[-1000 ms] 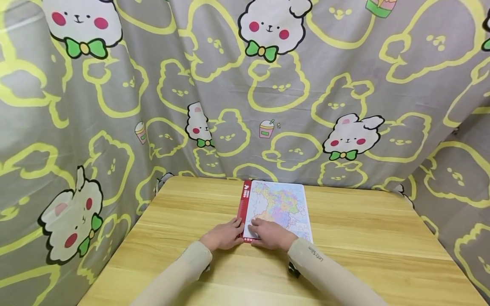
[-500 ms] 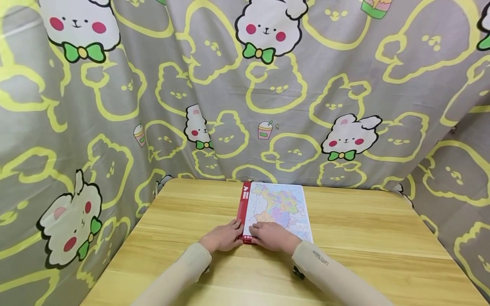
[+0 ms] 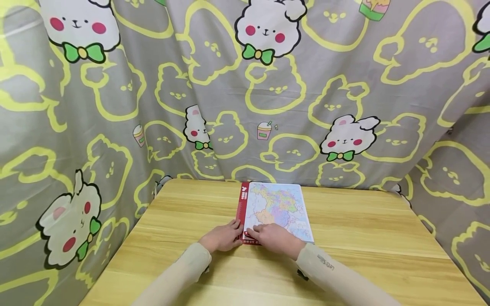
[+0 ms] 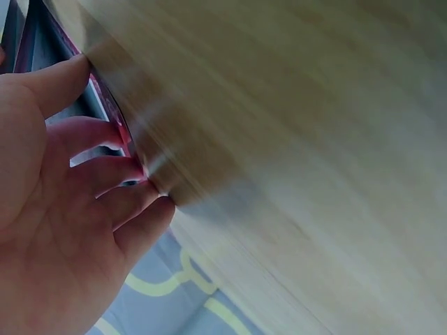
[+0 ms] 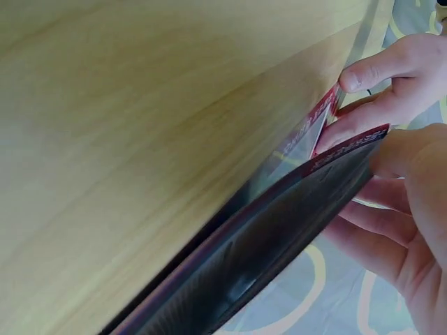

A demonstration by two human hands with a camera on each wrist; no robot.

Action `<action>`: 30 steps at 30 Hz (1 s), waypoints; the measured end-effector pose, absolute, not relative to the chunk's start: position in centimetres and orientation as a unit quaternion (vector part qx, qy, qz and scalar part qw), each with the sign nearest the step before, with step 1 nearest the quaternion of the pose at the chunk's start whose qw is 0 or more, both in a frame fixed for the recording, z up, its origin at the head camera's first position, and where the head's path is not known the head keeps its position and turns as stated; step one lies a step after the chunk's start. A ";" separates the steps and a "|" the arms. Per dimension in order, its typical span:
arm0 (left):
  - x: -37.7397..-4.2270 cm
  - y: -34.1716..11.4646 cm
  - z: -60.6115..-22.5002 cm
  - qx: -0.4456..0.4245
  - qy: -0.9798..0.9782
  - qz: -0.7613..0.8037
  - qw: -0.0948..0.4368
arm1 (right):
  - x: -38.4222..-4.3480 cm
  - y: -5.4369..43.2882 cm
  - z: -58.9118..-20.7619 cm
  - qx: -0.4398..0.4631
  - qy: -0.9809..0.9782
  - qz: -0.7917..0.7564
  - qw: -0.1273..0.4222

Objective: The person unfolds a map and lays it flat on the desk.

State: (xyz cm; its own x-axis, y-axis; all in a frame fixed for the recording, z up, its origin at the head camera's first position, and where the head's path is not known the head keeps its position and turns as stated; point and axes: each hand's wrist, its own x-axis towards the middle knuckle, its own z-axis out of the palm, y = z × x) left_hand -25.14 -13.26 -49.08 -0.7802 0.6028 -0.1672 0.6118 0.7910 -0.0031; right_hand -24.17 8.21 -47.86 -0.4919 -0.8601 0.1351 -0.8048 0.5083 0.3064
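A flat map board (image 3: 273, 204) with a coloured map on white and a red left border (image 3: 241, 208) lies on the wooden table. My left hand (image 3: 222, 238) rests on the border's lower left corner, fingers extended and thumb at the near edge. At the near edge, my right hand (image 3: 273, 238) pinches the lower left corner of the map panel. In the right wrist view that panel (image 5: 258, 241) is bent up, showing a dark underside, above another red-edged layer (image 5: 307, 129). The left wrist view shows the left fingers (image 4: 119, 171) touching the red edge.
The wooden table (image 3: 363, 242) reaches out on both sides of the board. Behind it and at both sides hangs a grey curtain (image 3: 226, 97) printed with yellow outlines and white rabbits.
The right hand has shifted slightly right, and the map panel's lower left corner now lifts, with red showing by the fingers. The left hand stays at the border.
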 end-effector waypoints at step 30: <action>-24.6 -11.7 -49.4 0.261 0.962 -0.032 0.077 | -22.7 12.7 -44.0 0.496 -0.816 -0.155 0.251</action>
